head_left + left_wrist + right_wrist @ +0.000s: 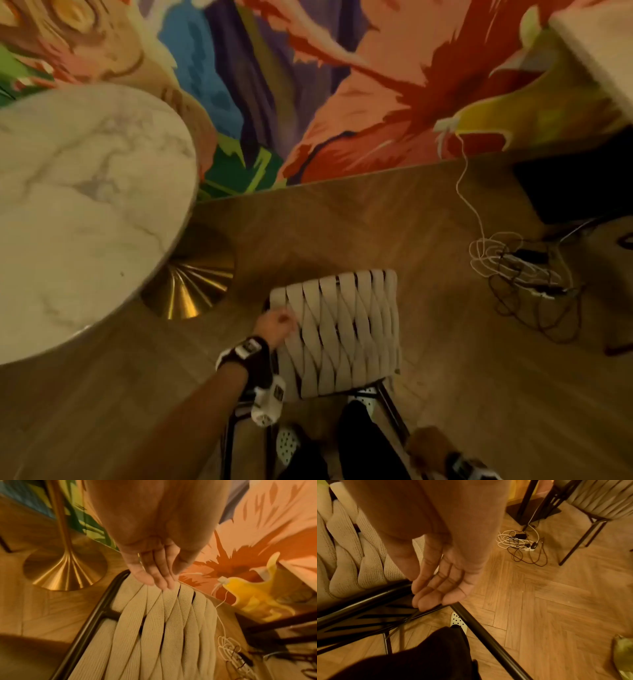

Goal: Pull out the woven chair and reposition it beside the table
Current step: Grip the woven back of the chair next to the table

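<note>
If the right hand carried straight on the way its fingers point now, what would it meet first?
Most likely the woven chair's black metal frame: the right hand hangs open with its fingertips just at the frame's bars. Whether they already touch is unclear.

We can't make out any readable text, labels, brands or numbers anywhere here; even the wrist-worn devices are too blurry to read anything off them.

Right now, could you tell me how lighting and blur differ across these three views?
Head view: dim and soft, round white marble tabletop bowed by the wide lens. Left wrist view: warm orange cast, glare on the brass table base. Right wrist view: sharpest, herringbone wood floor crisp.
</note>
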